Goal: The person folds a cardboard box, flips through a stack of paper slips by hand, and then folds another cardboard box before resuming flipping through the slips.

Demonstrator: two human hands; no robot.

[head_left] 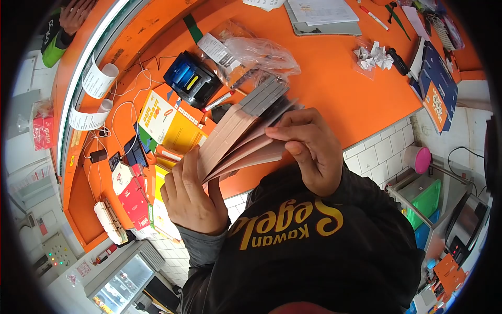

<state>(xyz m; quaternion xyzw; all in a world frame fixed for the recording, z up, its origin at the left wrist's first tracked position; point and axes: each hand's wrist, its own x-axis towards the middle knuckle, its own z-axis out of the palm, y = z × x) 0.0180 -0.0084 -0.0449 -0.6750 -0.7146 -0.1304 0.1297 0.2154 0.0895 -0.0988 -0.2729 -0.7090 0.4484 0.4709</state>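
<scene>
My left hand [193, 201] is closed around the near end of a thick stack of flat folded cardboard [230, 137], pinkish-brown with a grey and black far part. With the thumb and fingertips of my right hand [312, 152], I pinch the edge of some sheets on the stack's right side. The sheets fan apart there, and the stack is held up over the front edge of the orange counter [334, 99]. What is printed on the pieces cannot be made out. Beyond the stack lie a clear plastic bag [261, 55] and a black-and-blue label printer [192, 78].
Yellow and white booklets [159, 118], a phone [135, 153] and red folded boxes [133, 196] are on the left. Crumpled paper [374, 56] and a blue box [438, 86] lie to the right. Another person's hand [77, 15] shows beyond the glass edge.
</scene>
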